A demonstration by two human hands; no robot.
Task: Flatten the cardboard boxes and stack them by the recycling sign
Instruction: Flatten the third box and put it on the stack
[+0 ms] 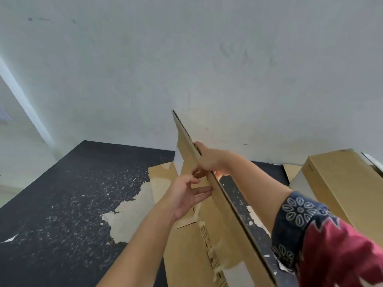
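At twelve o'clock, my right hand [208, 160] grips the flattened brown cardboard box [217, 220] on edge; my left hand [186, 195], fingers loosely spread, touches its face.

We see soft, even daylight with a cool greenish cast on the white wall [207, 59]. No hard shadows fall anywhere. A warm glow shows through beneath the right hand [209, 160]. The wide lens bends straight lines near the edges. The red patterned sleeve [331, 245] at the lower right is slightly blurred, and the whole picture is a little soft.
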